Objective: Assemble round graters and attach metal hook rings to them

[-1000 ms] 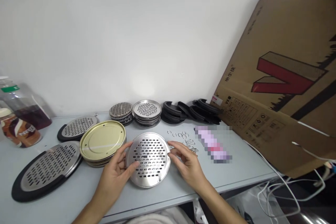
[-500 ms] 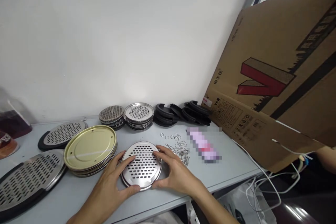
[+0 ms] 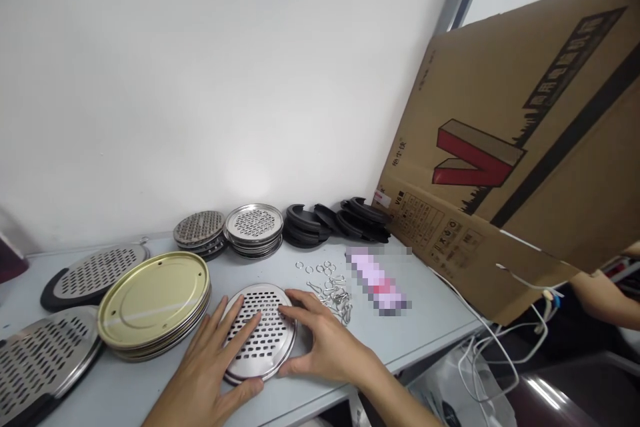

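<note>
A round metal grater plate (image 3: 265, 333) with rows of oblong slots lies near the table's front edge, with a second rim showing beneath it. My left hand (image 3: 210, 360) grips it from the left, its fingers spread over the top and the thumb at the near rim. On the right side, my right hand (image 3: 325, 340) holds the rim between thumb and fingers. Small metal rings and clips (image 3: 333, 290) lie just beyond my right hand. To the left stands a stack of gold-coloured round lids (image 3: 155, 293).
Behind are two stacks of grater discs (image 3: 200, 227) and black curved plastic rims (image 3: 305, 223). Black-rimmed graters (image 3: 100, 270) lie at left. A blurred-out pink item (image 3: 375, 277) lies right. A cardboard box (image 3: 500, 147) leans beside white cables (image 3: 465, 293). Another person's arm (image 3: 607, 300) shows far right.
The view has shifted slightly, so the table things sit further left. My left fingers have slid further over the grater plate's top; the right hand keeps its place at the rim.
</note>
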### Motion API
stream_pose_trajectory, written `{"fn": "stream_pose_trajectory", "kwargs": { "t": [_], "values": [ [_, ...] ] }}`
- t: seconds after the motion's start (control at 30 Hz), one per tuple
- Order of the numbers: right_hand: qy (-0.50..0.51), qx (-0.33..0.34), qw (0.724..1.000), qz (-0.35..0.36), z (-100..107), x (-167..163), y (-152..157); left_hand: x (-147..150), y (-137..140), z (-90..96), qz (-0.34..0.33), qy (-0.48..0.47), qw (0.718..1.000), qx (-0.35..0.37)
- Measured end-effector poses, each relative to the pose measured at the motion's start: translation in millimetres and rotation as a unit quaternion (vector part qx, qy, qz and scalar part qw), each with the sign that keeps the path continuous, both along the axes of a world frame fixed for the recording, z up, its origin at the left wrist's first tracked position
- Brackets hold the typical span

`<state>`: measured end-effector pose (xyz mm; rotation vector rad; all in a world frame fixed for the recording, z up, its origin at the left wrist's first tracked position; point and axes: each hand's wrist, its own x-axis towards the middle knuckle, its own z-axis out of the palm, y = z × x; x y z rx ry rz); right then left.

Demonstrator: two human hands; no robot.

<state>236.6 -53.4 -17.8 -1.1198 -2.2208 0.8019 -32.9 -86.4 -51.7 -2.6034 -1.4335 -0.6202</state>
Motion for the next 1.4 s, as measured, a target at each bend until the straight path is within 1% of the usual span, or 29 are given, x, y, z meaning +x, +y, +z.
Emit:
{"fn": "stream_pose_trajectory", "kwargs": {
  "t": [0.23,0.33,0.5,0.6,0.67,0.87,0.97,1.07,1.2,1.3,1.4],
  "values": [
    [-0.001,-0.002,1.000,-0.002,-2,0,1,0,1,-4.9,0.011,0.008,1.000,-0.003],
    [-0.001,0.003,1.000,-0.001,-3,0,1,1,1,-3.6,0.008,0.005,1.000,-0.003],
    [-0.001,-0.010,1.000,-0.008,2,0,0,1,1,0.2,0.001,0.011,1.000,0.008],
    [-0.006,-0.008,1.000,-0.011,3,-1,0,0,3,-1.6,-0.004,0.012,1.000,0.019],
    [-0.015,0.007,1.000,-0.007,2,-2,-2,-2,5,-6.3,-0.006,0.013,0.999,0.029],
    [-0.095,0.100,0.990,0.028,-4,-2,-13,-8,15,-27.7,-0.018,0.029,0.997,0.073],
    [-0.121,0.114,0.985,0.050,-1,-1,-14,-9,19,-30.5,-0.027,0.028,0.994,0.100],
    [-0.123,0.104,0.986,0.053,6,-1,-14,-9,21,-26.8,-0.038,0.033,0.991,0.125],
    [-0.085,0.091,0.992,0.018,6,-4,-18,-9,23,-23.0,-0.047,0.027,0.990,0.132],
    [-0.071,0.075,0.995,0.011,3,-4,-18,-10,25,-25.6,-0.048,0.006,0.990,0.133],
    [-0.077,0.049,0.996,0.021,8,2,-11,-10,26,-29.6,-0.042,0.002,0.991,0.126]
  ]
}}
